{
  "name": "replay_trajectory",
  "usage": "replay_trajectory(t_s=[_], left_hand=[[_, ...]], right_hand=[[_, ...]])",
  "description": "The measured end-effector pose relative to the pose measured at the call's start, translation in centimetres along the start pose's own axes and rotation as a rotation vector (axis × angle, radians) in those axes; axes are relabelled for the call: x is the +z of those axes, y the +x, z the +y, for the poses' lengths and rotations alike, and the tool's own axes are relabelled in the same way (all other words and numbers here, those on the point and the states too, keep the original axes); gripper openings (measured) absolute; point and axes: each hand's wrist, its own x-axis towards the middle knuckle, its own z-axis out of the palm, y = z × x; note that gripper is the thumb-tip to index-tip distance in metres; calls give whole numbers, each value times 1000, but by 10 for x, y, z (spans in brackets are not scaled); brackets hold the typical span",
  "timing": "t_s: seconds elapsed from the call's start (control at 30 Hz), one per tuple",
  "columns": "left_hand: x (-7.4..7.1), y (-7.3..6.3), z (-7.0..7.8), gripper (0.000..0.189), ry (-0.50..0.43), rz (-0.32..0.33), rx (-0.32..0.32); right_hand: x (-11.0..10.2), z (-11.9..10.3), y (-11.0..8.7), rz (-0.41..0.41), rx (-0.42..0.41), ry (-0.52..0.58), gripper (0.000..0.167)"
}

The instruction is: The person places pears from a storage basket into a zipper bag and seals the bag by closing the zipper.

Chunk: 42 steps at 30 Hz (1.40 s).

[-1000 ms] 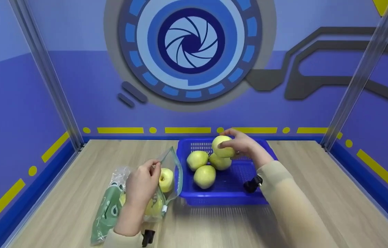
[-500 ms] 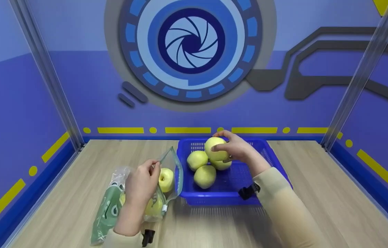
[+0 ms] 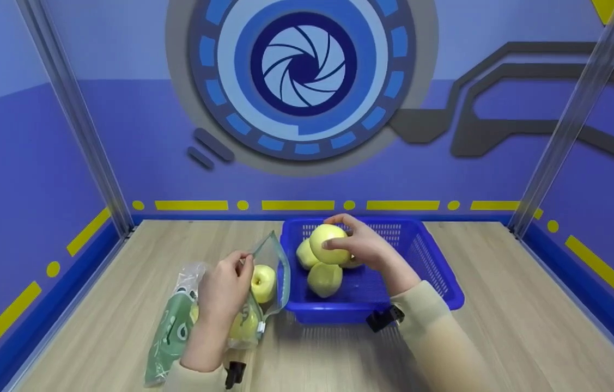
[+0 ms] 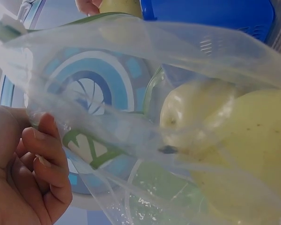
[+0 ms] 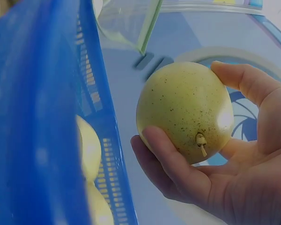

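My right hand (image 3: 369, 247) grips a yellow-green pear (image 3: 322, 235) above the left part of a blue plastic basket (image 3: 440, 272). In the right wrist view, fingers and thumb wrap round this pear (image 5: 178, 103), its short stem showing. Several pears lie below, among them a front pear (image 3: 324, 282) and a left pear (image 3: 305, 253); another is mostly covered by the hand. My left hand (image 3: 225, 291) pinches the edge of a clear zip bag (image 3: 283, 286), its mouth held apart towards the basket. Inside the bag sits a pear (image 3: 263, 282), with more yellow fruit below it (image 4: 253, 150).
Green-printed clear plastic (image 3: 168, 335) lies on the wooden table (image 3: 328, 365) left of my left hand; whether it belongs to the same bag I cannot tell. The bag's mouth stands close to the basket's left rim. Blue panels (image 3: 138, 141) enclose the table's back and sides.
My right hand has carried the pear leftward and slightly nearer, across the basket towards the bag. The left hand and the bag have stayed in place.
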Motion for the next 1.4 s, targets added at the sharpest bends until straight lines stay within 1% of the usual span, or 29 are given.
replay_trajectory(t_s=[0.27, 0.5, 0.7, 0.87, 1.17, 1.4], left_hand=[[-2, 0, 1, 23, -5, -3, -10], [0, 1, -2, 20, 4, 34, 21], [-1, 1, -1, 21, 1, 35, 24], [-3, 0, 0, 21, -1, 27, 12], [-4, 1, 1, 22, -1, -7, -39], [-6, 1, 0, 22, -12, -7, -43]], right_hand=[[24, 2, -7, -26, -47, 86, 54], [48, 7, -11, -57, -89, 154, 59], [64, 8, -12, -48, -104, 163, 56], [77, 7, -17, -43, -147, 167, 56], [103, 7, -21, -40, -194, 182, 58], [117, 7, -23, 0, -233, 143, 57]])
